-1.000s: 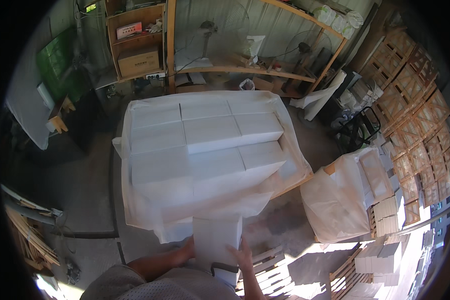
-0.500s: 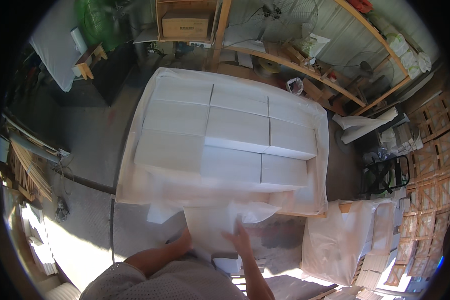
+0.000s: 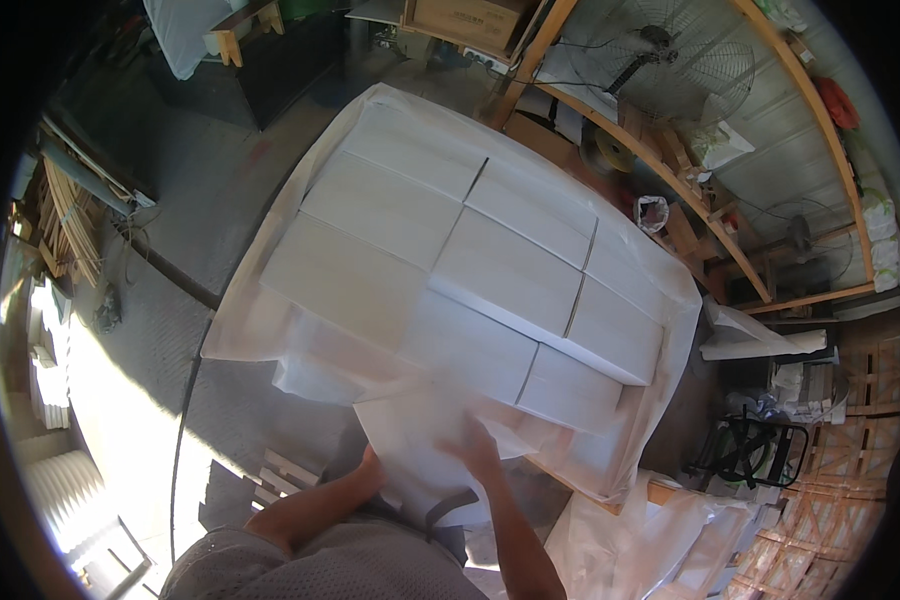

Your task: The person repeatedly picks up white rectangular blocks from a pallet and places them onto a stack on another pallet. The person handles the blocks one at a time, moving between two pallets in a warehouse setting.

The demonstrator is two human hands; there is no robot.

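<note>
Workshop floor (image 3: pixel 155 340), grey, sunlit at left. White box (image 3: pixel 405 432), one, held before the person's waist, at the near side of the stack. Left hand (image 3: pixel 372 470): grip at the box's left edge. Right hand (image 3: pixel 478 452): grip on its right side, fingers blurred; box clasped between both. Stack of boxes (image 3: pixel 515 255), white, in rows, ringed by translucent sheeting (image 3: pixel 238 328). Black metal frame (image 3: pixel 745 455), right. Wooden rail (image 3: pixel 708 212). Wire fan (image 3: pixel 656 40), far.
</note>
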